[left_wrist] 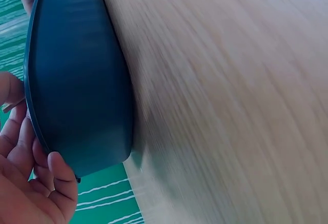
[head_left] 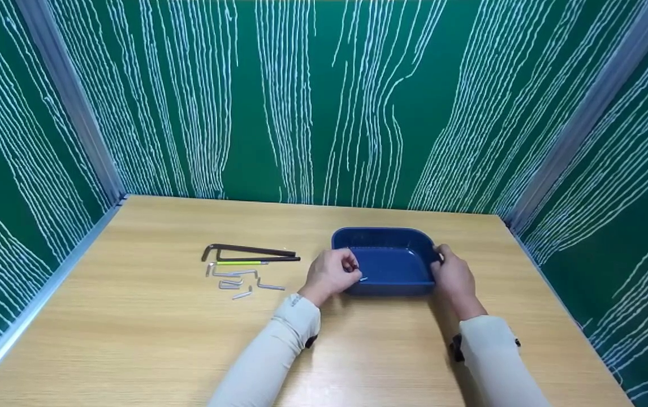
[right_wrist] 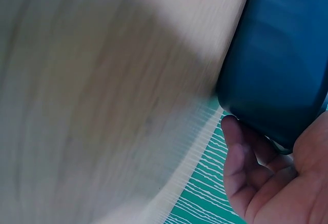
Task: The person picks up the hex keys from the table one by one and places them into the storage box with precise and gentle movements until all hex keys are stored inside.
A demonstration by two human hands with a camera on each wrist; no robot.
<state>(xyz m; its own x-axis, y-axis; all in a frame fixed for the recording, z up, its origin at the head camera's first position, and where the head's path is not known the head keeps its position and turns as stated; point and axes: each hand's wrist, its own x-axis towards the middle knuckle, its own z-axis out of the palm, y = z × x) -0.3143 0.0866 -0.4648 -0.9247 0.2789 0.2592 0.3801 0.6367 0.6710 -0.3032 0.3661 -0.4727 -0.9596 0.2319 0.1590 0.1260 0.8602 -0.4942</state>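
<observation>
A dark blue rectangular tray (head_left: pixel 389 289) stands on the wooden table. At its right end, my right hand (head_left: pixel 455 280) grips the wall, fingers curled under the rim in the right wrist view. My left hand (head_left: pixel 332 274) is over the tray's left end, finger and thumb pinched together at a small silver hex key (head_left: pixel 363 278), mostly hidden by the fingers. In the left wrist view the left fingers (left_wrist: pixel 20 147) lie close against the tray's rim. Left of this hand lie two large black hex keys (head_left: pixel 256 250), a yellow-green one (head_left: pixel 239 263) and several small silver ones (head_left: pixel 270 286).
The light wooden table (head_left: pixel 160 339) ends at green walls (head_left: pixel 335 113) with white wavy lines, behind and on both sides. Metal posts (head_left: pixel 78 107) stand at the back corners. The tray's inside floor (head_left: pixel 397 263) shows bare blue in its middle.
</observation>
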